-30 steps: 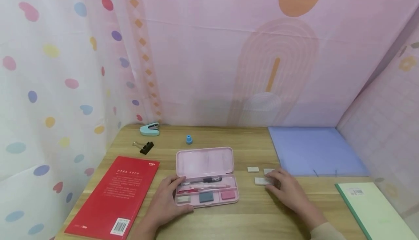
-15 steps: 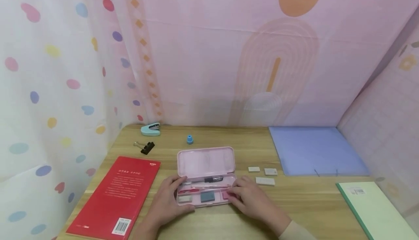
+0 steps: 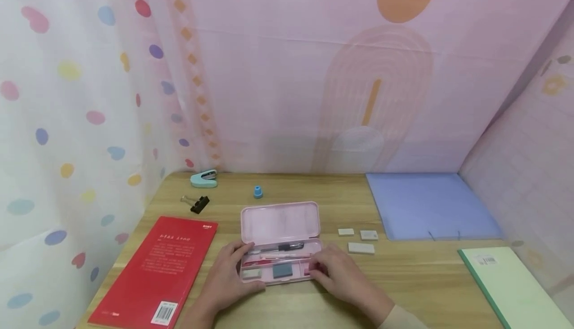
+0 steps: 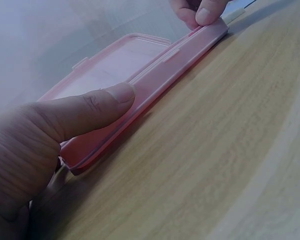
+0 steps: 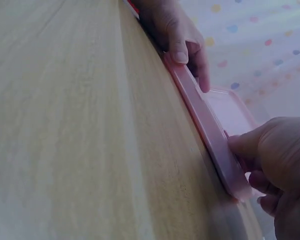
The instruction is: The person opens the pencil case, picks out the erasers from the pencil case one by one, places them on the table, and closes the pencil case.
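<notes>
A pink pencil case (image 3: 280, 222) lies with its lid folded back. My left hand (image 3: 226, 275) grips its left end, the thumb (image 4: 121, 95) against the front wall in the left wrist view. At the right end my right hand (image 3: 340, 271) pinches a pink eraser (image 3: 307, 271), mostly hidden by the fingers, in the front compartment. A blue-grey eraser (image 3: 282, 270) sits mid-compartment, and a whitish eraser (image 3: 252, 273) lies to its left. Behind them are a black-gripped pen (image 3: 291, 246) and a pale pink pen (image 3: 282, 256).
Three white erasers, the largest one (image 3: 360, 248) nearest, lie right of the case. A red book (image 3: 157, 269) is at left, below a binder clip (image 3: 199, 204) and mint stapler (image 3: 204, 179). A blue cap-shaped piece (image 3: 257, 192), blue folder (image 3: 435, 209) and green book (image 3: 511, 281) also lie around.
My right hand has left the white erasers, moved left to the case and taken hold of the pink eraser. The left hand has kept its place on the case.
</notes>
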Motion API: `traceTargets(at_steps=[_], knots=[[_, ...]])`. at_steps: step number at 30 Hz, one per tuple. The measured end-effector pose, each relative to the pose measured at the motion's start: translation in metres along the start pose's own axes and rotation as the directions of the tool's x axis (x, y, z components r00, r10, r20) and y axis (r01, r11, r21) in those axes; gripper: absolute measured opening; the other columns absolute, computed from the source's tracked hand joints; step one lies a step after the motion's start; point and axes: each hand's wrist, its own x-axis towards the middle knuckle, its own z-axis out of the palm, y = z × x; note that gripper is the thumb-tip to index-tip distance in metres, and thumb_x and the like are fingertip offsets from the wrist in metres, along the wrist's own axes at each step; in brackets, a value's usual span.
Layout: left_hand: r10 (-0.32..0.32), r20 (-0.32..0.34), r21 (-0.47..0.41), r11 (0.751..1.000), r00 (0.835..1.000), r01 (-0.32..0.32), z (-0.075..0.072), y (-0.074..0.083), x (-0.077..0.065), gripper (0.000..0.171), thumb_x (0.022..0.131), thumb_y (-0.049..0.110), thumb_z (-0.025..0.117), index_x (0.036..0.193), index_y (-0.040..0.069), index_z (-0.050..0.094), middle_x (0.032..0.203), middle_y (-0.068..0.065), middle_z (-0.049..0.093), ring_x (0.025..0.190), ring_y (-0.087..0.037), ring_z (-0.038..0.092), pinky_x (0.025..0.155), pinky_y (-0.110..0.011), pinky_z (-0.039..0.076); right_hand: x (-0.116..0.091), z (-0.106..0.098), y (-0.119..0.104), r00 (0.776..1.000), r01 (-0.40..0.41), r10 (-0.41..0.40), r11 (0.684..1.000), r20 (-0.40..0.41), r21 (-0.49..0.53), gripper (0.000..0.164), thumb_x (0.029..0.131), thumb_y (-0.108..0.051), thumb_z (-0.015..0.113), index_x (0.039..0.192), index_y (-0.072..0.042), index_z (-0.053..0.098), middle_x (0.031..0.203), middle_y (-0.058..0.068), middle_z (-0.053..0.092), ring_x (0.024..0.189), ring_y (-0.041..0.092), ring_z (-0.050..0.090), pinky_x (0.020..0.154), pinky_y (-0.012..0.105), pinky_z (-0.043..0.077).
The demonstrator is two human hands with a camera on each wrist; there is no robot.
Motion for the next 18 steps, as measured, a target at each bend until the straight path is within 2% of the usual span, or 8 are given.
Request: traceTargets(at_steps=[2,4,7,9,11,13,18], knots=[[-0.004,-0.002,0.005,1.0,1.0,0.004,0.001,0.0,-0.001,0.107,0.047,0.078,0.077,0.137,0.023,0.055,0.136,0.002,0.044,0.123,-0.02,0.04,0.101,-0.048,0.041,-0.002,-0.003,0.001,1.0,-0.027,0.028,0.998,-0.014,0.054,0.004,0.089,-0.025,0.068,0.091,-0.028,0.07,0.084,-0.02,0.056,0.081,0.003,0.048,0.07,0.022,0.045],[-0.007,-0.001,0.008,1.0,1.0,0.007,0.002,0.0,-0.001,0.107,0.047,0.078,0.076,0.137,0.023,0.055,0.136,0.002,0.044,0.123,-0.019,0.04,0.101,-0.047,0.042,-0.005,-0.009,0.006,0.997,-0.041,0.047,0.995,-0.065,0.09,0.008,0.09,-0.024,0.068,0.096,-0.027,0.071,0.091,-0.019,0.061,0.086,0.003,0.053,0.075,0.025,0.049],[-0.008,0.006,0.01,1.0,1.0,0.008,0.003,0.0,-0.001,0.108,0.047,0.079,0.076,0.138,0.024,0.054,0.137,0.001,0.043,0.124,-0.02,0.039,0.101,-0.048,0.041,-0.015,-0.024,0.02,0.983,-0.041,0.056,0.995,-0.175,0.088,0.012,0.087,-0.018,0.07,0.096,-0.025,0.072,0.097,-0.017,0.065,0.091,0.004,0.059,0.08,0.03,0.052],[-0.009,0.007,0.011,1.0,1.0,0.009,0.003,-0.001,-0.001,0.109,0.047,0.079,0.076,0.138,0.024,0.053,0.138,0.001,0.043,0.125,-0.021,0.039,0.101,-0.049,0.041,-0.023,-0.034,0.032,0.976,-0.046,0.056,0.998,-0.212,0.051,0.013,0.085,-0.015,0.072,0.094,-0.025,0.072,0.095,-0.018,0.066,0.09,0.004,0.06,0.079,0.031,0.053],[-0.012,0.004,0.013,1.0,1.0,0.012,0.002,-0.001,-0.001,0.109,0.047,0.079,0.076,0.138,0.024,0.053,0.138,0.0,0.043,0.125,-0.022,0.04,0.101,-0.05,0.041,-0.03,-0.04,0.044,0.978,-0.056,0.057,0.998,-0.198,0.012,0.011,0.085,-0.016,0.073,0.091,-0.026,0.073,0.092,-0.019,0.066,0.087,0.003,0.059,0.077,0.03,0.053],[-0.009,-0.002,0.014,1.0,1.0,0.009,0.001,-0.001,-0.001,0.108,0.047,0.078,0.077,0.138,0.024,0.053,0.137,0.0,0.043,0.125,-0.022,0.04,0.1,-0.05,0.042,-0.036,-0.044,0.053,0.987,-0.052,0.049,0.998,-0.152,-0.022,0.009,0.087,-0.019,0.071,0.09,-0.027,0.073,0.089,-0.019,0.066,0.086,0.003,0.058,0.076,0.031,0.052],[0.009,-0.006,0.014,1.0,1.0,-0.009,0.0,-0.001,-0.002,0.107,0.048,0.076,0.078,0.137,0.022,0.054,0.136,0.0,0.044,0.123,-0.022,0.041,0.1,-0.05,0.042,-0.043,-0.044,0.064,0.996,-0.031,0.022,0.993,-0.087,-0.111,0.01,0.085,-0.023,0.074,0.095,-0.023,0.074,0.093,-0.013,0.066,0.088,0.006,0.058,0.077,0.031,0.053]])
